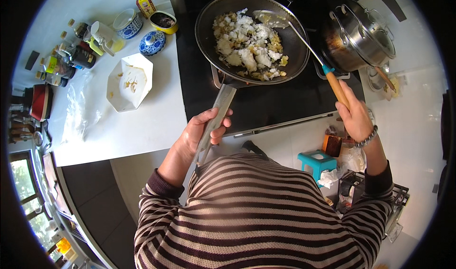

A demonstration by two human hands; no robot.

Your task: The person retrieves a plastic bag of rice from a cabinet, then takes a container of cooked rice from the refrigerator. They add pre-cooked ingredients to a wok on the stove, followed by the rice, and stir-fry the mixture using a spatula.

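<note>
My left hand (210, 128) is closed around the metal handle (222, 100) of a dark wok (299, 60) on the black stovetop. White rice (245, 57) with yellow bits, which look like egg, lies in the wok. My right hand (354, 114) grips the wooden handle (336, 87) of a metal spatula, whose perforated blade (272, 18) rests against the rice at the wok's upper right. Left of the stove, a white octagonal bowl (146, 80) with food scraps stands on the white counter.
Stacked steel pots (351, 37) stand right of the wok. Bottles (80, 55), a blue-and-white jar (128, 25), its lid (152, 43) and an opened yellow tin (169, 28) stand at the counter's back left. A teal stool (317, 160) is below on the right.
</note>
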